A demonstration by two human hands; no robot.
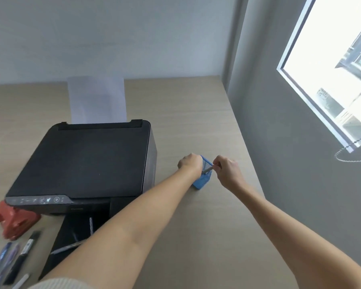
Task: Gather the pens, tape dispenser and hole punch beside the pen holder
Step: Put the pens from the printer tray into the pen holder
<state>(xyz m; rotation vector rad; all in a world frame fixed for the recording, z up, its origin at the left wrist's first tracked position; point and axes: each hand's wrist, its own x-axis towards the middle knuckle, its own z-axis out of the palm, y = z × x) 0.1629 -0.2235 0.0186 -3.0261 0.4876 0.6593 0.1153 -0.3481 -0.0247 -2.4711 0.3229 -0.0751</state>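
Observation:
A blue mesh pen holder (204, 178) stands on the desk to the right of the printer. My left hand (189, 162) grips its left side. My right hand (227, 171) pinches a grey pen (207, 169) whose tip points into the holder's mouth. At the bottom left lie several pens: a black marker (22, 256), blue pens (2, 257) and a clear pen (68, 247) on the printer's output tray. A red object (15, 222), blurred, sits at the printer's front left corner; I cannot tell whether it is the tape dispenser or the hole punch.
A black printer (86, 161) with white paper (97, 101) in its rear feed fills the middle left of the wooden desk (196, 113). A grey wall with a window (331, 65) runs along the desk's right edge.

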